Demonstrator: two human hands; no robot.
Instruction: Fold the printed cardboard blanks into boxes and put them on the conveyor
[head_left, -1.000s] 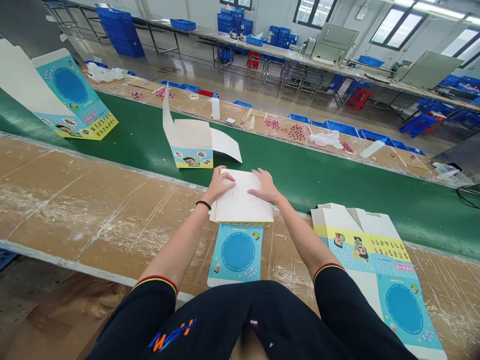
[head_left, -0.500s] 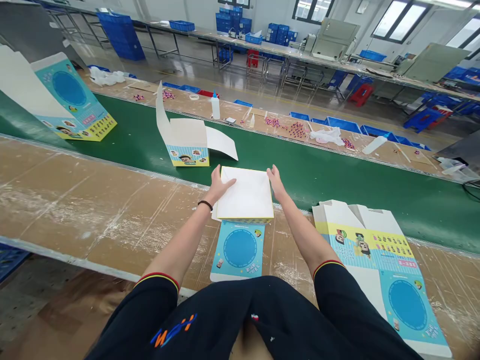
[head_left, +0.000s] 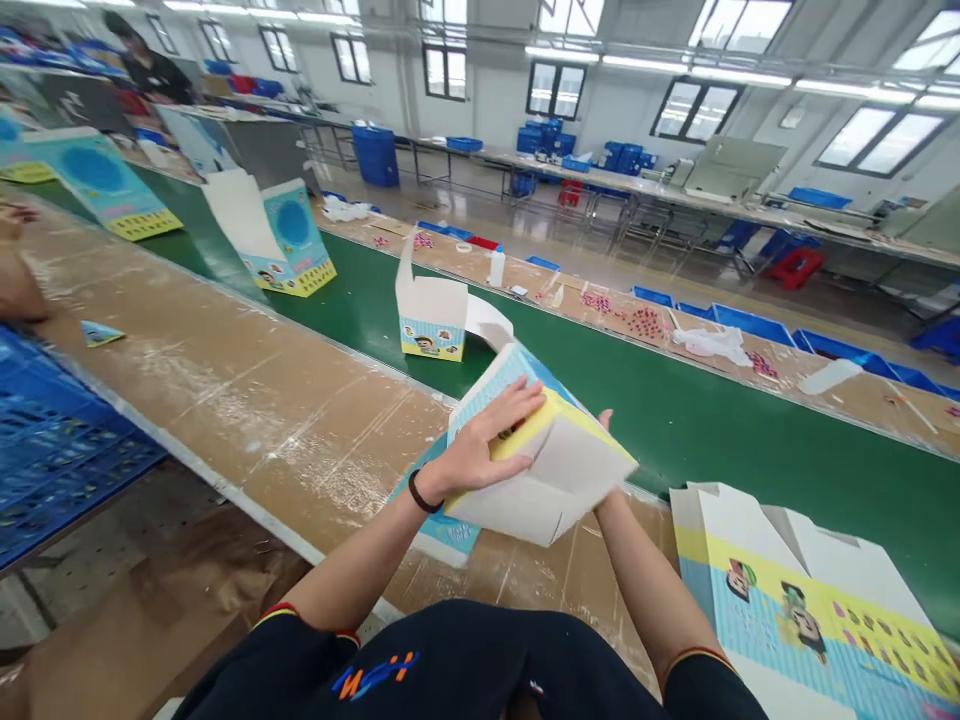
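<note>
I hold a folded cardboard box (head_left: 559,465), white underneath with yellow and light-blue printed sides, lifted and tilted above the brown worktable (head_left: 247,400). My left hand (head_left: 480,450) lies on its near left side with fingers spread flat against the yellow edge. My right hand (head_left: 606,425) is mostly hidden behind the box's far right side; only a fingertip shows. A flap of the same printed card (head_left: 442,530) hangs down to the table beneath the box.
A stack of flat printed box blanks (head_left: 810,600) lies at my right. On the green conveyor belt (head_left: 675,420) stand an open box (head_left: 431,315) and further boxes (head_left: 289,240) to the left. Blue crates (head_left: 52,450) sit at lower left. Another person's arm (head_left: 15,285) is at the far left.
The box was lying flat under both hands on the table; now it is lifted and tilted up. My view has swung left and upward, showing more of the conveyor.
</note>
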